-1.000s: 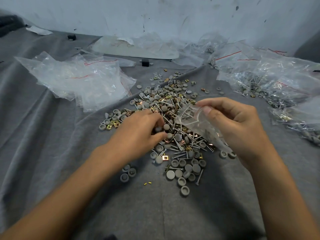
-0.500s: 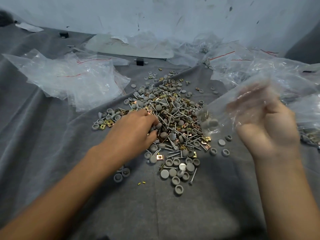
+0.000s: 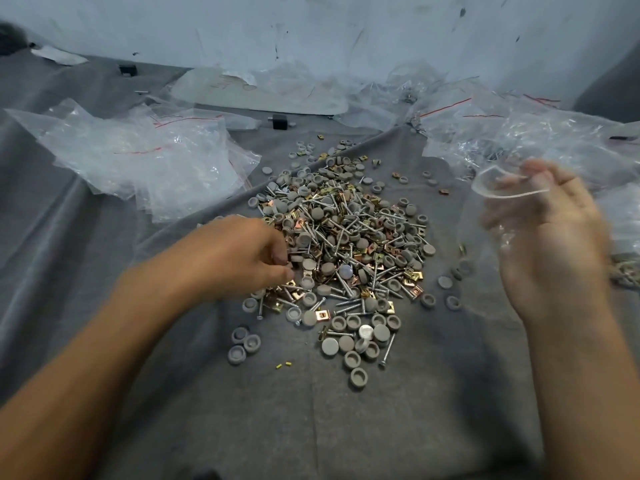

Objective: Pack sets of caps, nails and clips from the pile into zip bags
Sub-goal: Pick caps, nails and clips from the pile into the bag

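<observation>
Pile [image 3: 346, 251] of grey caps, nails and brass clips lies mid-way across the grey cloth [image 3: 311, 427]. The left hand [image 3: 239, 258] curls its fingertips close together at the pile's left edge; whether they pinch a piece is hidden. The right hand [image 3: 547, 244], motion-blurred, holds a clear zip bag [image 3: 505, 188] by its open mouth, right of the pile.

Pile [image 3: 341, 258] between bag heaps [image 3: 149, 157].
</observation>
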`<action>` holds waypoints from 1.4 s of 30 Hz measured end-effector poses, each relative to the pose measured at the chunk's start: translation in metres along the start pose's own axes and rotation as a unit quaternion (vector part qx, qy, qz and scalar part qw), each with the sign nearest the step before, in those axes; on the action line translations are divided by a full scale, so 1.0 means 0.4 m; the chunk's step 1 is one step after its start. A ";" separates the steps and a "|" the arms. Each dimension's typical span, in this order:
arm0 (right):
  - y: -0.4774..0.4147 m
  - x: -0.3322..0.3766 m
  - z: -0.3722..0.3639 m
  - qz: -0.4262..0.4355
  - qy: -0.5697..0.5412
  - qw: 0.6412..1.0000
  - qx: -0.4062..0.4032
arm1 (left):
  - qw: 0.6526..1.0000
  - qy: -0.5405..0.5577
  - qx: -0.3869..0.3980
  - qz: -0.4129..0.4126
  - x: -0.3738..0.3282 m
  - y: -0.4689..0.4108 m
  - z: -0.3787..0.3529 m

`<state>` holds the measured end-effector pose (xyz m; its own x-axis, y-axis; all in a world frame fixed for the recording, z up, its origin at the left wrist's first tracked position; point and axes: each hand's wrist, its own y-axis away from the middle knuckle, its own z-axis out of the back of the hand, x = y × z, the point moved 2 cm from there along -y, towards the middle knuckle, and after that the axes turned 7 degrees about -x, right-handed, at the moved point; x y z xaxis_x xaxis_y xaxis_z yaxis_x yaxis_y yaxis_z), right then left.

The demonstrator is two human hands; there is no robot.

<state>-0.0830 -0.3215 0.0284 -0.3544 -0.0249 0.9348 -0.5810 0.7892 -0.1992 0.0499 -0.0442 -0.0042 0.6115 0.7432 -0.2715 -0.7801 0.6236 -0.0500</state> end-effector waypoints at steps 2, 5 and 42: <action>0.011 -0.002 -0.025 0.006 0.050 0.999 -0.019 | 0.999 0.028 -0.034 -0.002 0.005 -0.001 0.007; 0.027 -0.014 -0.048 0.020 0.090 0.996 -0.010 | 0.987 0.043 -0.149 -0.039 -0.018 -0.011 -0.009; 0.098 -0.075 -0.117 0.132 0.235 0.935 0.232 | 0.944 0.267 -0.178 -0.077 -0.087 0.000 0.010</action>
<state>-0.0608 -0.2612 0.0064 -0.2324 0.4905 0.8399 -0.8124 0.3769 -0.4449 0.0292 -0.0692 0.0092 0.6411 0.3626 -0.6764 -0.7408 0.5225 -0.4220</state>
